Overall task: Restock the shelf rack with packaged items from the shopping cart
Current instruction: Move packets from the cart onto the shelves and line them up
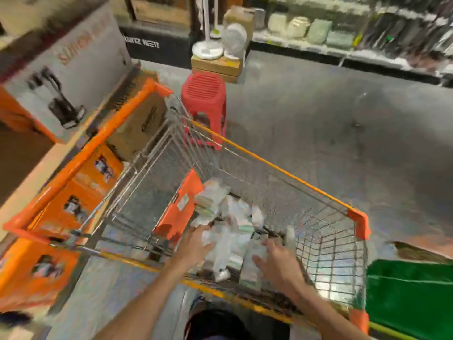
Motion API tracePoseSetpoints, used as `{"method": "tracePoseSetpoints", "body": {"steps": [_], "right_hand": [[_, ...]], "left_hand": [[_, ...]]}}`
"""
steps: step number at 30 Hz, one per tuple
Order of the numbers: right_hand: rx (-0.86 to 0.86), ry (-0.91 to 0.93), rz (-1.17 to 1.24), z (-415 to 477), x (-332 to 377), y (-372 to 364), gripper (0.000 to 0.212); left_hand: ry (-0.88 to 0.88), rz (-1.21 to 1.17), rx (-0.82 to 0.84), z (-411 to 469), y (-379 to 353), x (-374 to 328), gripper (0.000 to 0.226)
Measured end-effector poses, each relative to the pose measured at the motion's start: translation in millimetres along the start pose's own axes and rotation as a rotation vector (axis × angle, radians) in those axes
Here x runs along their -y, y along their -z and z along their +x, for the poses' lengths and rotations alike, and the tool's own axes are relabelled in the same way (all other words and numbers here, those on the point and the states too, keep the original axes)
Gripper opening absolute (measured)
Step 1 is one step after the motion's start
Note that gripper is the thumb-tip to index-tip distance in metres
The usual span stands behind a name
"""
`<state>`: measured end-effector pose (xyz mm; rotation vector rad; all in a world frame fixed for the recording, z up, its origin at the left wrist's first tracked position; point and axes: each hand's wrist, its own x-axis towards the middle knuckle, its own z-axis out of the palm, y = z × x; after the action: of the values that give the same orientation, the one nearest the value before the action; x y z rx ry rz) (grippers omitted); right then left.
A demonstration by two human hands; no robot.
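Several blurred-label packages [236, 213] under left hand [196, 244], right hand [278, 265].

Two bare forearms end in the left hand [196, 244] and the right hand [277, 263], uncovered up to the frame edge. A dark, near-black garment [213, 325] covers the lower body. Blur hides its detail.

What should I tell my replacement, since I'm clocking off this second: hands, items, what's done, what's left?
Left hand: reaching into the shopping cart, fingertips at the packaged items; grip too blurred to tell.
Right hand: open, fingers spread over the same pile.
Done: no packet clearly lifted out; the pile lies in the cart.
Left: pick up packets and move them to the orange shelf rack on the cart's left.
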<state>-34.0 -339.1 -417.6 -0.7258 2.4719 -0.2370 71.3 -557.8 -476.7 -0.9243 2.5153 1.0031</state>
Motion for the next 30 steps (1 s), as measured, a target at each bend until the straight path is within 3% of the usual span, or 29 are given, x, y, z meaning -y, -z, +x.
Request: {"method": "tracePoseSetpoints", "body": {"steps": [4, 9, 12, 19, 22, 24, 26, 30], "right_hand": [[0.119, -0.106, 0.122, 67, 22, -20, 0.047], [0.204, -0.296, 0.241, 132, 17, -39, 0.044], [0.238, -0.394, 0.311, 174, 9, -54, 0.038], [0.196, -0.308, 0.113, 270, -10, -77, 0.046], [0.204, -0.198, 0.052, 306, -12, -95, 0.051], [0.274, -0.174, 0.058, 325, -16, -111, 0.053], [0.339, -0.140, 0.017, 339, -21, -128, 0.048], [0.302, -0.210, 0.079, 343, -22, -135, 0.043]], "left_hand": [[0.134, -0.109, 0.138, 65, -2, 15, 0.056], [0.187, -0.239, 0.254, 125, -23, 0, 0.047], [0.191, -0.263, 0.314, 162, -47, -7, 0.054], [0.154, -0.288, 0.266, 223, -88, -14, 0.078], [0.124, -0.354, 0.202, 232, -102, -5, 0.126], [0.203, -0.385, 0.142, 238, -117, 7, 0.140], [0.265, -0.412, 0.076, 244, -127, 12, 0.134], [0.271, -0.433, -0.028, 249, -141, 12, 0.095]]}}
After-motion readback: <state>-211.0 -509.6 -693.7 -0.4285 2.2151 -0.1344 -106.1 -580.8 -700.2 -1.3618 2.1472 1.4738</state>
